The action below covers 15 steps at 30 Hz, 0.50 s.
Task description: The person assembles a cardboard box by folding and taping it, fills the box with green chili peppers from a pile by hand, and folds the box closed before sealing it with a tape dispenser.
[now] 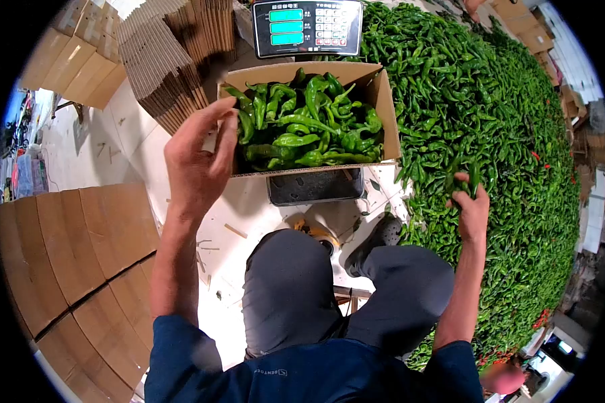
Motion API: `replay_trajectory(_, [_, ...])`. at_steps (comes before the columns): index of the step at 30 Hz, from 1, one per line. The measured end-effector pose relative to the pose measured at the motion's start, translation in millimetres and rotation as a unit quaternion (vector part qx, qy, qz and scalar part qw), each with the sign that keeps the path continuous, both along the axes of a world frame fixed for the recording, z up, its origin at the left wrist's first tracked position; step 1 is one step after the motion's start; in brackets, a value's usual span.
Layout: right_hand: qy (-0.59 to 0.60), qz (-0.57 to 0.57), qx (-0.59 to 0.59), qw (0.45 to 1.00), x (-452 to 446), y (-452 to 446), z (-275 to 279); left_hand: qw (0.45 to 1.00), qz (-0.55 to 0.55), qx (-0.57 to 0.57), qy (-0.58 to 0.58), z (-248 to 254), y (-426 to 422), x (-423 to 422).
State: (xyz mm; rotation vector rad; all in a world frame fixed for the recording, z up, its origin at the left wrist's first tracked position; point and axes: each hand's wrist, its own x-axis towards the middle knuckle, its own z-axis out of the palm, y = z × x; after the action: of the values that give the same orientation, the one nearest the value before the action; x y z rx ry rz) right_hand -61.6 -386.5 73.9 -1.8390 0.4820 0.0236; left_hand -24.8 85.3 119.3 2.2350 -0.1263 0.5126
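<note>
An open cardboard box (391, 127) holding many green peppers (299, 127) rests on a scale, whose black tray (316, 189) shows beneath it. My left hand (198, 151) is at the box's left edge, thumb and fingers apart, with nothing visible held between them. On the right, a huge heap of green peppers (444, 87) spreads out. My right hand (472, 205) is over this heap, its fingers closed around a green pepper (474, 177). The scale's display panel (308, 28) stands just behind the box, its screens lit.
Stacks of folded cardboard (158, 64) stand behind the box to the left. Closed cartons (81, 248) fill the lower left, and more cartons (74, 60) are at the upper left. Another person's head (503, 379) shows at the lower right.
</note>
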Motion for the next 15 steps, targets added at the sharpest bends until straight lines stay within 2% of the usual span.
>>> replay_trajectory(4, [0.043, -0.047, 0.028, 0.998, -31.3, -18.2, -21.5, 1.0, -0.003, -0.02, -0.023, 4.9, 1.7, 2.9])
replay_trajectory(15, [0.08, -0.075, 0.012, 0.994, -58.4, -33.4, -53.0, 0.998, 0.008, 0.053, 0.014, -6.1, 8.9, 10.7])
